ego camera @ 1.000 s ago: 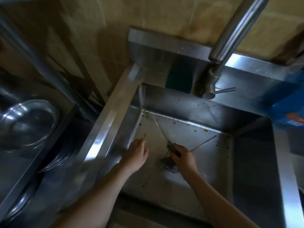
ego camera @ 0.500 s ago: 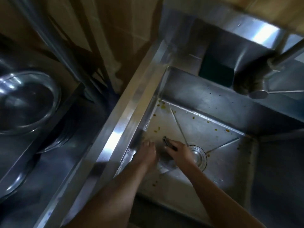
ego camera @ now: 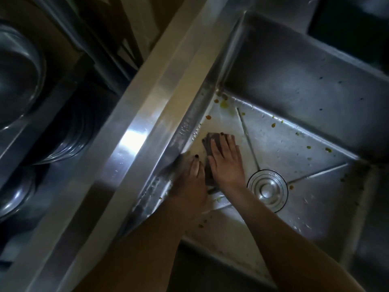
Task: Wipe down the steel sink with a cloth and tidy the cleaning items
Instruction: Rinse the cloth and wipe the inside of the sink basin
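The steel sink (ego camera: 294,66) fills the right of the view, its floor dotted with yellow-orange food bits. A dark cloth (ego camera: 208,142) lies flat on the sink floor near the left wall. My right hand (ego camera: 226,159) presses flat on the cloth, fingers spread, covering most of it. My left hand (ego camera: 190,178) rests beside it against the lower left wall, fingers touching the steel, holding nothing that I can see. The round drain cover (ego camera: 267,189) sits just right of my right wrist.
The sink's wide steel rim (ego camera: 134,140) runs diagonally on the left. Beyond it, steel bowls (ego camera: 19,66) and stacked plates (ego camera: 69,135) stand on a dark shelf at the far left. Food specks cluster in the far-left corner (ego camera: 223,102).
The view has swung left and closer, so the tap and green sponge have left the frame. My right hand went from gripping the cloth near the drain to pressing it flat further left.
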{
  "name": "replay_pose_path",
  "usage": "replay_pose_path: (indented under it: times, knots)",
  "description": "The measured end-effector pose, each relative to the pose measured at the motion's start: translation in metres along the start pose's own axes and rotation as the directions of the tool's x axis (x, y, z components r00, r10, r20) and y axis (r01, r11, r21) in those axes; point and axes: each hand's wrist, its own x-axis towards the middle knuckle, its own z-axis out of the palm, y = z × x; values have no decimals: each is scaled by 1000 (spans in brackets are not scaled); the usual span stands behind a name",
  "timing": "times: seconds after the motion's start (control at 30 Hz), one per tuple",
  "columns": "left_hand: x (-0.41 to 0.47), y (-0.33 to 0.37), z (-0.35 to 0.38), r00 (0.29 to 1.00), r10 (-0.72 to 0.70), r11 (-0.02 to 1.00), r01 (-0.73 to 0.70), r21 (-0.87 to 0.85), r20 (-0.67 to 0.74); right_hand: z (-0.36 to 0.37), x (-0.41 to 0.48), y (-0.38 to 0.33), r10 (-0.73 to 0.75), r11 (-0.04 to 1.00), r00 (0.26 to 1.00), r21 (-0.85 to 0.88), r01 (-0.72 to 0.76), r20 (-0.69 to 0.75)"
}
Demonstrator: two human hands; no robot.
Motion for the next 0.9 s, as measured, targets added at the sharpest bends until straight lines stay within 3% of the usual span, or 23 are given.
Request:
replay_pose_path:
  times: [0.17, 0.27, 0.37, 0.63, 0.8, 0.9]
  knots:
    - [7, 3, 6, 995, -101, 994, 101, -29, -25, 6, -8, 2, -47, 998, 998, -29, 46, -32]
    - [8, 9, 4, 974, -115, 992, 101, -81, -193, 12, -16, 2, -51, 998, 996, -36, 49, -70]
    - [9, 15, 8, 985, -152, 985, 144, -98, -85, 13, -15, 2, -35, 999, 994, -44, 31, -108]
    - [12, 12, 10, 982, -181, 962, 164, -217, -62, 11, -4, 7, -48, 998, 990, 33, 53, -131]
    - [12, 10, 11, 989, -138, 986, 132, -102, -52, 2, 23, 16, -37, 998, 991, 42, 43, -128]
    - [13, 13, 8, 982, -189, 977, 189, -103, 9, -2, 40, 25, -27, 1000, 994, 2, 27, -103]
